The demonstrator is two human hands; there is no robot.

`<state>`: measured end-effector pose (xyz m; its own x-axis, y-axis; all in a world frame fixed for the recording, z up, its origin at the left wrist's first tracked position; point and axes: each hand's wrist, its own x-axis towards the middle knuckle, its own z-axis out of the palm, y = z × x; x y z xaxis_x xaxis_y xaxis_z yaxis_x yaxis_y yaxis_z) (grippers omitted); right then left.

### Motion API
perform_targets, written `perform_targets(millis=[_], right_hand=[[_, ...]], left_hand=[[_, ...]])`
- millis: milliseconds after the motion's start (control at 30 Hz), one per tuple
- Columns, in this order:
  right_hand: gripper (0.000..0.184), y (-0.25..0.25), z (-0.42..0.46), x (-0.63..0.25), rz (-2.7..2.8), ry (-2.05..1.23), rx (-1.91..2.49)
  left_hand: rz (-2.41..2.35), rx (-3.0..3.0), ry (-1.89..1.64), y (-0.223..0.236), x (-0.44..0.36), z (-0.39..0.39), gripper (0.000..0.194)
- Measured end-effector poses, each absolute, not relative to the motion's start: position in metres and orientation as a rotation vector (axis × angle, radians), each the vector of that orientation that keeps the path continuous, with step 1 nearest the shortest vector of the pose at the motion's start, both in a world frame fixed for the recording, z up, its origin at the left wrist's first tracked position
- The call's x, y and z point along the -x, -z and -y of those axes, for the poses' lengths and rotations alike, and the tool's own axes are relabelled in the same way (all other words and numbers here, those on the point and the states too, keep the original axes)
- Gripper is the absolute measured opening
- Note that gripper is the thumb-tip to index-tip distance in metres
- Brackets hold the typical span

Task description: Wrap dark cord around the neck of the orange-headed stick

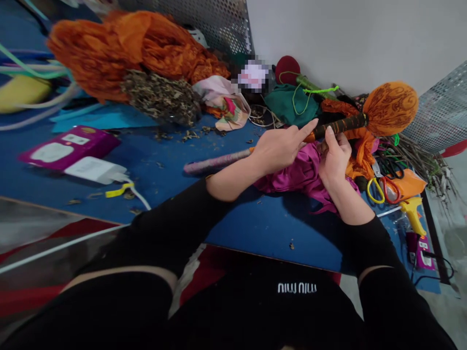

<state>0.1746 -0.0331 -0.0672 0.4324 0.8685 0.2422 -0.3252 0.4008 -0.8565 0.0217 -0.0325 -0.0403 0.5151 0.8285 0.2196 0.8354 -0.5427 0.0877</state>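
A long stick (335, 127) slants across the front of me, wrapped in dark material with thin orange bands. Orange cloth with a dark pattern covers its round head (392, 108) at the right end. The other end, pinkish and grey, points left over the table. My left hand (280, 148) is closed around the middle of the stick, its index finger stretched along the wrapping. Nearer the head, my right hand (334, 158) pinches the wrapped part, thumb on top. Magenta cloth (292, 175) lies crumpled beneath both hands.
Orange cloth (131, 48) is heaped at the back left, beside a dried leafy clump (160, 97). A purple power strip (69, 148) with a white plug lies left. Scissors (383, 188), a yellow glue gun (414, 214) and dry twigs (434, 167) are at the right.
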Motion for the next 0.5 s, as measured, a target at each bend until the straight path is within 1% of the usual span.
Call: perform_targets(millis=[133,400,500], right_hand=[[0.038,0.066,0.034,-0.174,0.743,-0.887,0.819],[0.045,0.055,0.041,-0.166,0.722,-1.013,0.818],[0.046,0.049,0.046,-0.163,0.603,-1.065,0.822]], left_hand=[[1.489,2.628,0.408,0.047,-0.027,0.038,0.063],[1.574,2.744,0.764,0.041,-0.010,0.033,0.051],[1.622,2.775,0.782,0.037,-0.009,0.035,0.051]])
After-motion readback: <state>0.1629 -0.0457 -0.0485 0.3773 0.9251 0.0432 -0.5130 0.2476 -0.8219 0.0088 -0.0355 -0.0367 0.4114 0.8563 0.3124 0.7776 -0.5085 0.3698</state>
